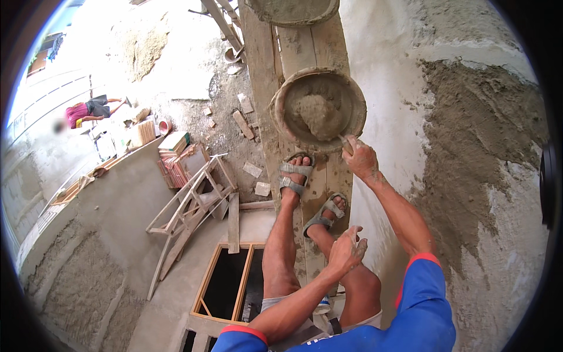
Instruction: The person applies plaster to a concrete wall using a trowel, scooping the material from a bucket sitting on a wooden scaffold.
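My right hand (360, 157) is closed round the handle of a trowel (345, 141) at the near right rim of a round basin (280, 117). The trowel's blade is hidden by wet grey mortar (316, 114) heaped inside the basin. My left hand (348, 250), smeared with mortar, hovers over my right knee area with its fingers apart and nothing in it. Both my sandalled feet (296, 173) stand on wooden planks (319, 176), just short of the basin.
Another mortar basin (293, 20) sits farther along the planks. To the right rises a wall (381, 76) with fresh mortar patches (475, 141). Far below on the left are a wooden sawhorse-like frame (193, 199), stacked tiles (179, 164), a framed opening (231, 281) and another person (94, 110).
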Motion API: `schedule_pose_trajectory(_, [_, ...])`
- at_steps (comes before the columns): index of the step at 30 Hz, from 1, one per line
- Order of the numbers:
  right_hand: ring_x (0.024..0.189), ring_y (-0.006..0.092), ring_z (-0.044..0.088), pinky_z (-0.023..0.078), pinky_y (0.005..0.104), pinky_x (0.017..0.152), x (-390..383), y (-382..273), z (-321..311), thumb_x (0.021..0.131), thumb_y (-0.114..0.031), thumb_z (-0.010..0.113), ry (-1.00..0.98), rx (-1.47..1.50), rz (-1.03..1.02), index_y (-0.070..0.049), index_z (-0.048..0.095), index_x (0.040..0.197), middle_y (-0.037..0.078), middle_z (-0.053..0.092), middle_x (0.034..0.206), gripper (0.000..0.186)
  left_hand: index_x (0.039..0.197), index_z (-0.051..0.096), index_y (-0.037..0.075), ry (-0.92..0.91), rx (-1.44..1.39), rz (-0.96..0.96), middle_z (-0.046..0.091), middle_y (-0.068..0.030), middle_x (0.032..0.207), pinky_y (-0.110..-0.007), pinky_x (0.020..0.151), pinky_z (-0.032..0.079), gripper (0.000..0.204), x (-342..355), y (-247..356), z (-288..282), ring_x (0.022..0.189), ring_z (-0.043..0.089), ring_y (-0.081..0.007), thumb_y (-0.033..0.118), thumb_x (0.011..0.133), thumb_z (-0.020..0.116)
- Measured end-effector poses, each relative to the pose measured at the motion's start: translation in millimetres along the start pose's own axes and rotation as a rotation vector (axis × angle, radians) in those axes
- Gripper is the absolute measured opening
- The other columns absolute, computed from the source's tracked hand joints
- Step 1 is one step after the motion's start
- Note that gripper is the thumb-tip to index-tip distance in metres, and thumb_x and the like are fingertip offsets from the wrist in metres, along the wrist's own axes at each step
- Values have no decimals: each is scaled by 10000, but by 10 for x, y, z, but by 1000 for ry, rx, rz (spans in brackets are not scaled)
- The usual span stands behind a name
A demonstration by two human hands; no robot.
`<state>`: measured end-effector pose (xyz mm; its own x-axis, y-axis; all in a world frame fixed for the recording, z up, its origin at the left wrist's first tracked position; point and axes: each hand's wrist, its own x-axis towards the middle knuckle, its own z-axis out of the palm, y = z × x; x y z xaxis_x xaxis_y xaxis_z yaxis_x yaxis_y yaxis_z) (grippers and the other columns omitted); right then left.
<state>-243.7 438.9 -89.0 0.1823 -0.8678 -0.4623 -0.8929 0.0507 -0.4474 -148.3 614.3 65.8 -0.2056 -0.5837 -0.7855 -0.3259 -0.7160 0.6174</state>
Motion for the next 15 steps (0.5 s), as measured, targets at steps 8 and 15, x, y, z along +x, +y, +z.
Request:
schedule_pose_trajectory(8, [796, 394, 651, 538, 481, 708, -108, -17, -178, 815, -221, 607, 80, -68, 14, -75, 552, 1166, 202, 659, 876, 385, 1193, 534, 52, -16, 42, 72, 631, -192, 904, -470, 770, 486, 397, -3, 14, 34, 866, 620, -382, 242, 851, 606])
schedule_pose_trajectory(15, [776, 414, 644, 528, 493, 692, -469, -247, -937, 798, -190, 617, 129, 63, -98, -41, 554, 1095, 243, 651, 804, 338, 1154, 564, 13, 10, 106, 198, 641, -183, 902, -411, 755, 499, 378, 41, 331, -133, 831, 632, -340, 205, 836, 634])
